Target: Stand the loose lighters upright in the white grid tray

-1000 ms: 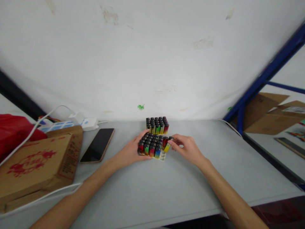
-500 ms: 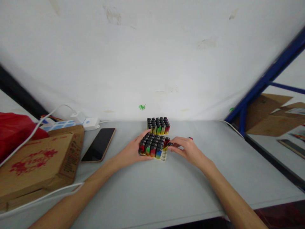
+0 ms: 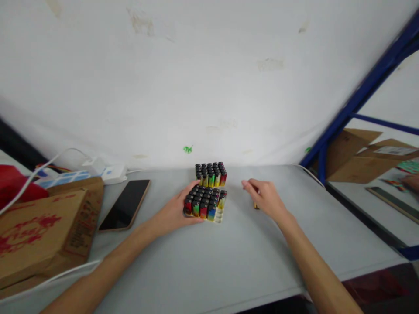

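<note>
Many multicoloured lighters with black tops stand upright in a clear tray (image 3: 218, 221) on the grey table. My left hand (image 3: 175, 211) is wrapped around the tray's left side, thumb at the near edge. Several slots at the tray's right near corner hold no lighter, and a yellow lighter (image 3: 222, 200) stands behind them. To the right of the tray, my right hand (image 3: 263, 198) is closed around a lighter (image 3: 256, 206); only its lower end shows below the fingers. A second block of lighters (image 3: 211, 176) stands behind the tray, near the wall.
On the left lie a black phone (image 3: 125, 205), a cardboard box (image 3: 42, 226), a red bag (image 3: 16, 189) and a power strip (image 3: 113, 173) with white cables. Blue rack posts (image 3: 322, 163) and an open carton (image 3: 356, 157) are at right, with another person's hand (image 3: 411, 182) beyond.
My right hand has moved right, away from the tray, with a lighter in it. My left hand keeps its hold on the tray. The view has shifted slightly.
</note>
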{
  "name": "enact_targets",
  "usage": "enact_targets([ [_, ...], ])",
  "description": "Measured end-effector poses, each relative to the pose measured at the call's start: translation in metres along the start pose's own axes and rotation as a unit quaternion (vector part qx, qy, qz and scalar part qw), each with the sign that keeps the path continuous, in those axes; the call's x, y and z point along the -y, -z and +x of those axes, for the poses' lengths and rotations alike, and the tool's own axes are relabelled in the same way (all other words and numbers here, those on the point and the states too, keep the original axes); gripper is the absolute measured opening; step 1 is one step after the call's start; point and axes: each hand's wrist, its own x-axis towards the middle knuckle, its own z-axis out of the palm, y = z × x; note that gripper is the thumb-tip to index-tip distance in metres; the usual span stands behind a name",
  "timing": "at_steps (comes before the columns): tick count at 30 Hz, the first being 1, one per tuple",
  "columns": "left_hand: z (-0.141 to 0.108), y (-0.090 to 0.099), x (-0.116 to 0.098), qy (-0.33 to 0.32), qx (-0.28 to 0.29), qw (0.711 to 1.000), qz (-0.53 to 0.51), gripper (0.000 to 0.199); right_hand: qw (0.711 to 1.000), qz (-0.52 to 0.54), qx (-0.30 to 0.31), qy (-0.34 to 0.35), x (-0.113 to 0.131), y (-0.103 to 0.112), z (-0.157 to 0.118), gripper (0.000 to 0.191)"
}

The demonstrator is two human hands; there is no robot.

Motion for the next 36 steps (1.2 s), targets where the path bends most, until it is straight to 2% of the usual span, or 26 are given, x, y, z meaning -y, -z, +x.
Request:
enact_targets([
  [3, 0.000, 0.000, 0.001, -0.002, -0.002, 1.000, -0.004, 0.113, 0.993, -0.063, -0.053, -0.081, -0.030, 0.011, 0.003, 0.040],
  [7, -0.001, -0.001, 0.004, -0.001, -0.001, 1.000, -0.004, 0.114, 0.981, -0.109, 0.004, -0.163, -0.058, 0.006, 0.001, 0.044],
  [11, -0.001, -0.001, 0.004, 0.000, 0.001, 1.000, -0.006, 0.113, 0.978, -0.091, 0.046, -0.180, -0.064, -0.003, 0.001, 0.040],
  [15, 0.000, -0.001, 0.002, 0.001, 0.003, 1.000, -0.006, 0.113, 0.986, -0.017, 0.068, -0.150, -0.062, -0.005, 0.006, 0.026],
  [19, 0.001, -0.001, 0.002, -0.003, 0.001, 1.000, -0.010, 0.112, 0.985, 0.126, 0.053, -0.109, -0.054, -0.005, 0.009, 0.023],
  [21, 0.001, -0.002, 0.003, -0.007, -0.005, 1.000, -0.012, 0.113, 0.971, 0.208, 0.042, -0.106, -0.046, -0.005, 0.009, 0.033],
  [24, 0.001, -0.002, 0.004, -0.012, -0.003, 1.000, -0.015, 0.114, 0.939, 0.314, 0.028, -0.139, -0.031, -0.008, 0.008, 0.051],
  [27, 0.001, -0.002, 0.004, -0.013, 0.002, 1.000, -0.013, 0.114, 0.908, 0.392, 0.017, -0.146, -0.019, -0.014, 0.007, 0.058],
  [31, 0.001, -0.002, 0.005, -0.009, 0.003, 1.000, -0.010, 0.114, 0.898, 0.413, 0.048, -0.143, -0.007, -0.023, 0.006, 0.055],
  [36, 0.001, -0.003, 0.004, -0.008, -0.005, 1.000, -0.004, 0.115, 0.917, 0.382, 0.026, -0.110, 0.005, -0.033, 0.004, 0.054],
])
